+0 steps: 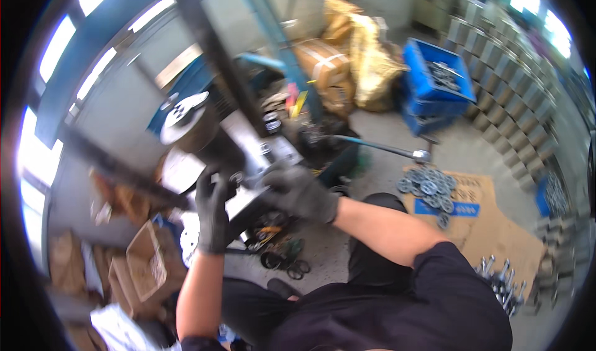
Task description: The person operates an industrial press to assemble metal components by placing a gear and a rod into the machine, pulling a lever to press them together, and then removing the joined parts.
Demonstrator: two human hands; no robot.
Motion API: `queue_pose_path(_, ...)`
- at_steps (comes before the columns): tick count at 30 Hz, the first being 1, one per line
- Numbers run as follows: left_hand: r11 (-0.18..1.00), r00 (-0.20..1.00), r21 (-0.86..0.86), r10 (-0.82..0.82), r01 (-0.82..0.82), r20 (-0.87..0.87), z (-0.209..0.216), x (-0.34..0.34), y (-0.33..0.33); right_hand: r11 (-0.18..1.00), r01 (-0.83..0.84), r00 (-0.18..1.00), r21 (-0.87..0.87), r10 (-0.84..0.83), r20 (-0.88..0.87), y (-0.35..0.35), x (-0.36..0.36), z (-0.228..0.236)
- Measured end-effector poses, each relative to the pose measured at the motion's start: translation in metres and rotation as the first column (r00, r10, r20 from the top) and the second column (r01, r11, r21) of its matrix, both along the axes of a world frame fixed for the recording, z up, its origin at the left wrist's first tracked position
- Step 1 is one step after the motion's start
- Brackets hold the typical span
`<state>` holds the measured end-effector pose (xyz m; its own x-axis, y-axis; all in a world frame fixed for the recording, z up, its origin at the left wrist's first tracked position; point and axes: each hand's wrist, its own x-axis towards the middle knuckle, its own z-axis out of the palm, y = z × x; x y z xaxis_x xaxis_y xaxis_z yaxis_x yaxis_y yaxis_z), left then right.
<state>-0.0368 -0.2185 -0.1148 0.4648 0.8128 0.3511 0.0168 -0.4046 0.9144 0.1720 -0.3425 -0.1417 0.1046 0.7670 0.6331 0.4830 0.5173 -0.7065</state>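
Dark grey work gloves cover both my hands. My left hand [214, 214] is raised beside the metal plate of a machine, its fingers bent around a small bright spot that I cannot make out. Across the plate [242, 203], my right hand [299, 192] reaches in from the right with curled fingers, which are smeared by motion; whether they hold anything is hidden. Just behind my hands stands a dark cylindrical machine part [202, 130] with a pale round top. Small metal rings [272, 124] sit on the machine's far surface.
A long-handled tool with a blue shaft [379, 145] juts out to the right. Metal washers [431, 189] and bolts [503, 282] lie around flattened cardboard [484, 223]. Blue crates [437, 84] stand behind, beside stacked metal tubes [515, 90]. Cardboard boxes [146, 267] are at lower left.
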Motion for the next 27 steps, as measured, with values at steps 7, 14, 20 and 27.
queue_pose_path(7,0.831,0.865,0.241,0.473,-0.501,0.165,0.105,-0.005,0.146,0.983,0.080,0.981,-0.168,-0.107,-0.159,0.010,0.007,-0.001)
queue_pose_path(14,0.914,0.924,0.159,0.381,-0.372,-0.029,0.125,0.049,0.192,0.974,0.098,0.982,-0.203,-0.128,-0.142,0.031,0.000,-0.018)
queue_pose_path(20,0.852,0.882,0.360,0.451,-0.380,-0.137,0.114,0.049,0.200,0.988,0.127,0.990,-0.093,-0.132,-0.053,0.087,0.006,0.039)
queue_pose_path(27,0.809,0.833,0.352,0.540,-0.471,-0.125,0.108,0.048,0.211,0.955,0.213,0.954,0.205,-0.248,0.166,0.206,-0.010,0.112)
